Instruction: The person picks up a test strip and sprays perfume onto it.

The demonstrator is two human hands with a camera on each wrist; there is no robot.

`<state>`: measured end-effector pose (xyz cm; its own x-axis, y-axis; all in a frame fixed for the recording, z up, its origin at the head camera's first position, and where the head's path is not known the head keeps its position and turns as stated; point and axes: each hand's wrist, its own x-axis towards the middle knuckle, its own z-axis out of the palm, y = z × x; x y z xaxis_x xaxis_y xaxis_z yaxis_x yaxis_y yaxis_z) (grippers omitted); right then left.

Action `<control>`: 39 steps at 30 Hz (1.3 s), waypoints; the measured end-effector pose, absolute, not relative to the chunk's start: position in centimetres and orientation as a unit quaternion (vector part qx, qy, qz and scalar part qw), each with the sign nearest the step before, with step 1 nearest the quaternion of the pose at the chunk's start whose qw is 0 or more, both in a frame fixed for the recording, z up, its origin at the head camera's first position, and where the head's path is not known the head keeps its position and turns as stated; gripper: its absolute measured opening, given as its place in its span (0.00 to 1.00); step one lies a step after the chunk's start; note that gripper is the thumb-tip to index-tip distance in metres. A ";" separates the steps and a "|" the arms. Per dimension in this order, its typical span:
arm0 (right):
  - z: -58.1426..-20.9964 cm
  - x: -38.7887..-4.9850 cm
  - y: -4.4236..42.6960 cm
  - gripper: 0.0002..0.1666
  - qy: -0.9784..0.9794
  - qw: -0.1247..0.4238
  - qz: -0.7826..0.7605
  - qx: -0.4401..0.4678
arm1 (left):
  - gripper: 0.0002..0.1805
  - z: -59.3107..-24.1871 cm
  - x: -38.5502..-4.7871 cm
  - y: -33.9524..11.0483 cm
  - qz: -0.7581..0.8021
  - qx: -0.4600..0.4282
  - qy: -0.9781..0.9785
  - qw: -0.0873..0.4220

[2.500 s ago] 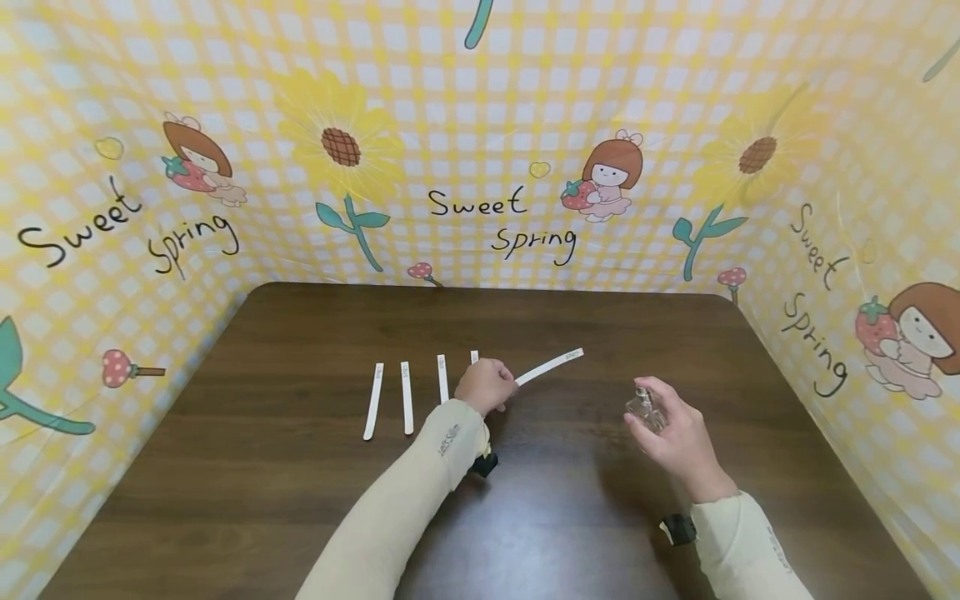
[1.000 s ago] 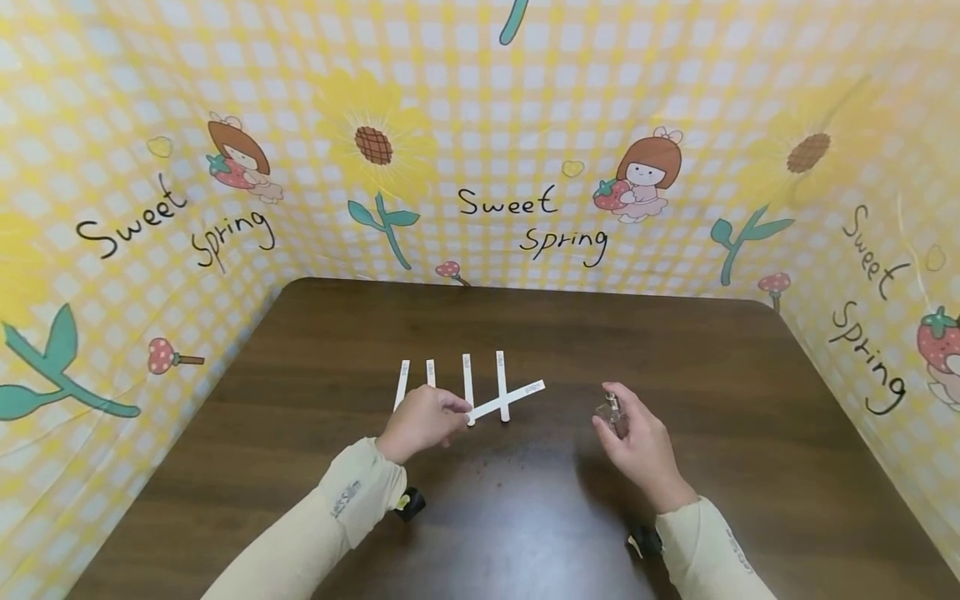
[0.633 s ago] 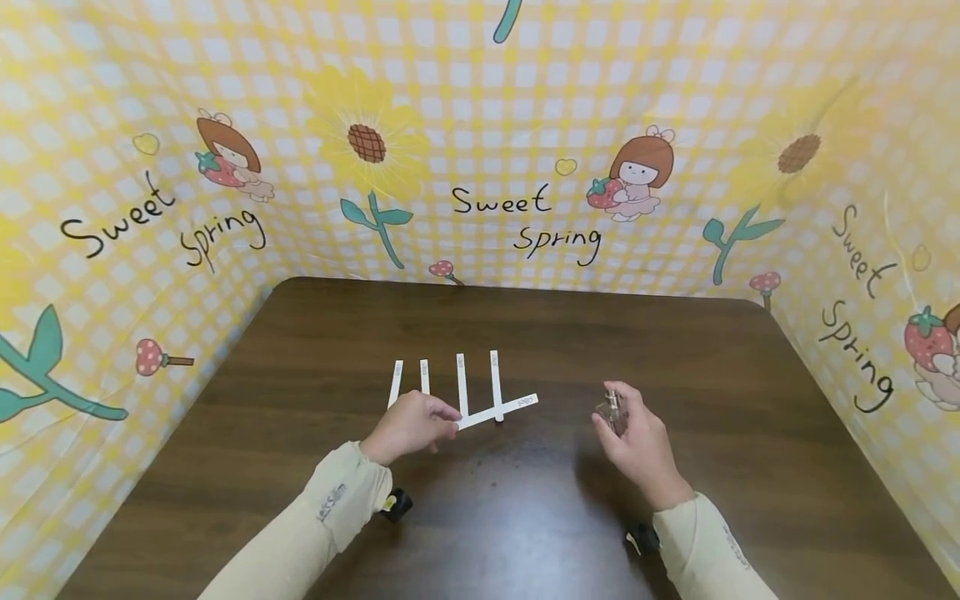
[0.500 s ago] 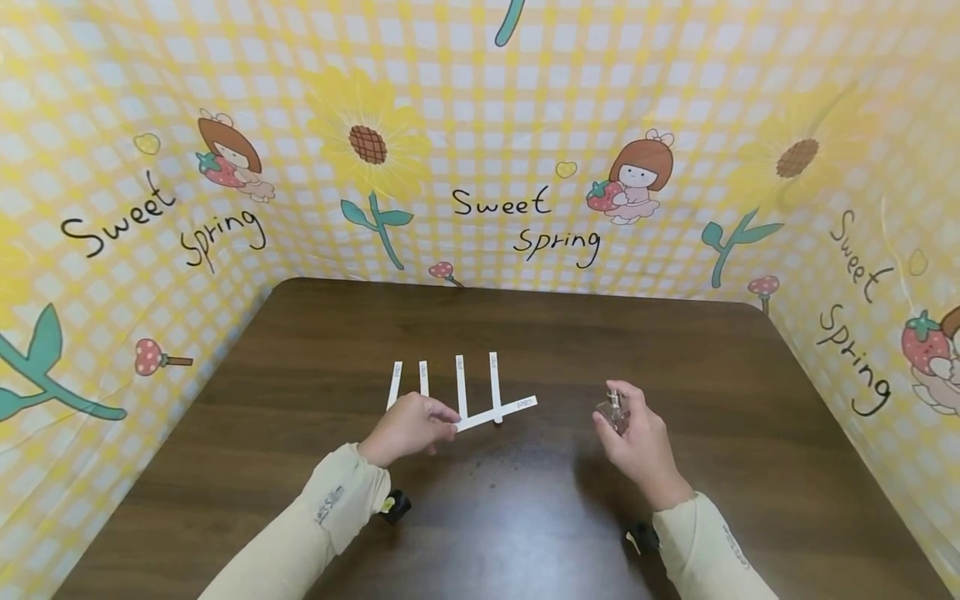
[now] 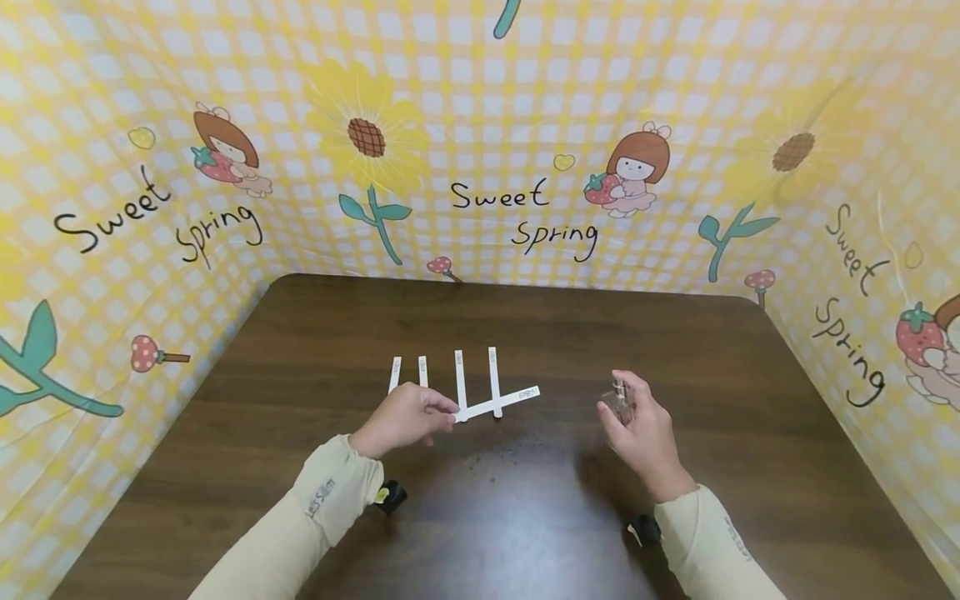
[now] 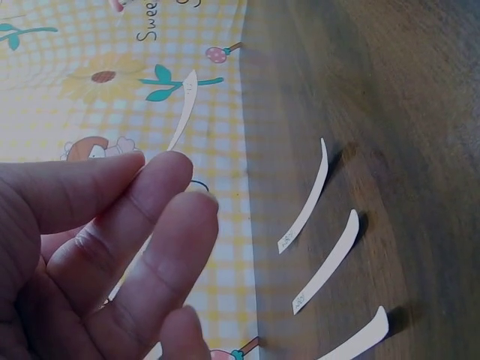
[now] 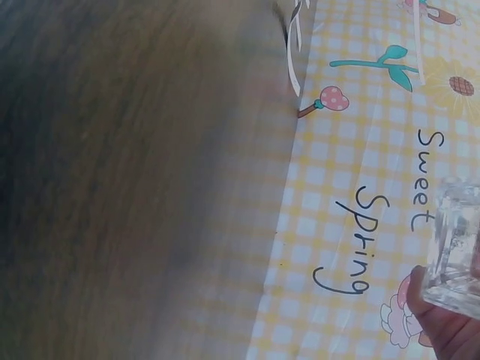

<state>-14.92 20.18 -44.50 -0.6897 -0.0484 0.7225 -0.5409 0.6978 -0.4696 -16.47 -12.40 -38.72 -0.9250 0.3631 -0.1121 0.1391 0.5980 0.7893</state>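
Note:
My left hand (image 5: 405, 417) pinches one end of a white paper test strip (image 5: 517, 396) between thumb and fingers. The strip points right, held above the table, and its labelled end (image 6: 190, 82) shows in the left wrist view. From the head view it crosses the lower parts of two strips on the table. My right hand (image 5: 647, 437) holds a small clear glass perfume spray bottle (image 5: 619, 408), its index finger at the sprayer top and its thumb on the near side. A gap separates the bottle from the strip's tip. In the right wrist view the glass bottle (image 7: 450, 255) is partly cut off.
Several labelled strips (image 5: 460, 379) lie in a row on the brown wooden table (image 5: 615, 333); my left hand hides parts of the left ones. Small dark spots (image 5: 491, 479) dot the table in front. A yellow checked cloth (image 5: 480, 125) walls the table's back and sides.
Since the earliest frame, my left hand has moved left and nearer with the strip. My right hand still holds the bottle. Over the last half second both hands stay almost still.

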 end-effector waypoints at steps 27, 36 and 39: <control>-45.9 -13.6 20.8 0.25 -0.826 0.389 0.373 0.165 | 0.12 -40.7 -17.2 -10.5 0.603 0.038 0.779 0.167; -45.5 -13.9 21.0 0.32 -0.839 0.380 0.370 0.122 | 0.15 -41.8 -17.4 -8.9 0.613 0.008 0.773 0.161; -45.5 -14.0 21.3 0.32 -0.847 0.371 0.362 0.116 | 0.14 -42.4 -17.4 -7.9 0.626 -0.012 0.761 0.166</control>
<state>-13.99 21.35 -45.48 -0.6972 0.0726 0.7132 -0.4658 0.7103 -0.5277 -17.45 -7.85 -42.40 -0.9445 0.1896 -0.2683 -0.2267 0.2150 0.9499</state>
